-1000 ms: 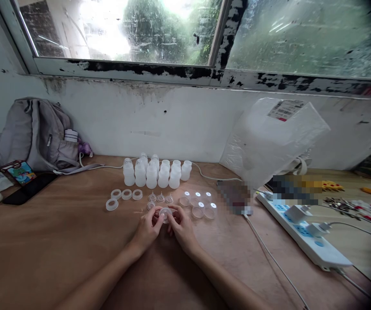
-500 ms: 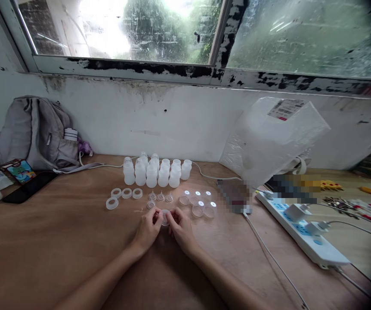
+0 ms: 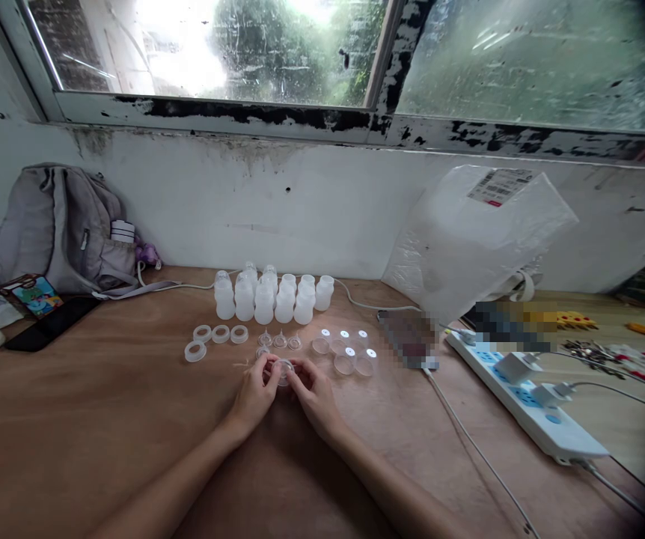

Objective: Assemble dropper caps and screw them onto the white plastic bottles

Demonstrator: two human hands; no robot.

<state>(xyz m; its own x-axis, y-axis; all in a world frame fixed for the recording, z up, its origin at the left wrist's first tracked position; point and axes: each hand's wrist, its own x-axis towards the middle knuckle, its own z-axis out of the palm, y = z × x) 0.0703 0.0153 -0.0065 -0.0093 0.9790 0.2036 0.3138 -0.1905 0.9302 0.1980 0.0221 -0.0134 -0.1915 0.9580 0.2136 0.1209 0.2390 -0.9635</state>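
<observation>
Between both hands is a translucent bottle collar ring (image 3: 283, 372), held just above the table. My left hand (image 3: 256, 387) pinches its left side with thumb and fingers. On the right side, my right hand (image 3: 312, 385) grips it in the same way. Whether a teat sits inside the ring is too small to tell. Just beyond my fingers are several clear bottle teats (image 3: 280, 341), one partly hidden by my left hand. Several white collar rings (image 3: 220, 335) lie to the left. To the right are several clear domed caps (image 3: 344, 364) with white round spots.
Small milky baby bottles (image 3: 264, 305) stand near the wall, some with clear domes on top, others open. A grey backpack (image 3: 56, 232) and a dark phone (image 3: 50, 327) are at the left. At the right are a blurred phone (image 3: 408, 337), a power strip (image 3: 524, 400) and a plastic bag (image 3: 474, 239).
The ring has been raised and tilted slightly between my fingers, and both hands have shifted a little. The other things on the table stay put.
</observation>
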